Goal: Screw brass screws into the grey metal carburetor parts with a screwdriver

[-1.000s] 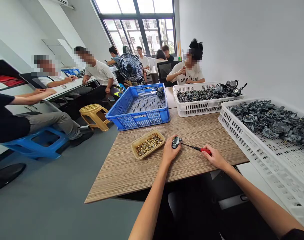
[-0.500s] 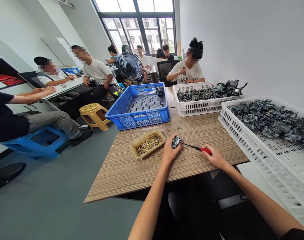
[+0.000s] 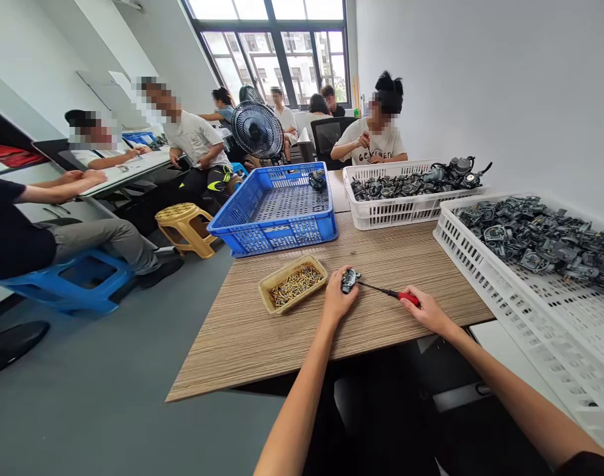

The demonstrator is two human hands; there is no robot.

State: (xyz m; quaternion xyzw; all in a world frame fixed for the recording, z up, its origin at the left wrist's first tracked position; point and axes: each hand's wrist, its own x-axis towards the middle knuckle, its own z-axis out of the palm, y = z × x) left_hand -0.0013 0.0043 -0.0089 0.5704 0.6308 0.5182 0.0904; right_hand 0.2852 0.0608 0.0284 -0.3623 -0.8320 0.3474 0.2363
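Observation:
My left hand [image 3: 338, 297] is closed around a small grey metal carburetor [image 3: 350, 280] on the wooden table [image 3: 262, 350]. In my right hand [image 3: 425, 309] is the red handle of a screwdriver [image 3: 395, 294]. Its dark shaft points left, and the tip meets the carburetor's right side; the exact contact is too small to make out. Just left of my left hand stands a beige tub [image 3: 266, 299] holding many small brass-coloured and grey screws or jets [image 3: 296, 285].
A blue crate [image 3: 286, 239] with one dark carburetor [image 3: 317, 180] stands beyond the tub. White crates [image 3: 395, 217] [image 3: 485, 277] of metal parts line the back and right. Across the table sits a co-worker [image 3: 376, 135]. Left are a yellow stool [image 3: 185, 215] and a fan [image 3: 257, 130].
Both hands, the carburetor and the screwdriver stay almost in place. The view has shifted very slightly, and the people at the left have moved their arms a little.

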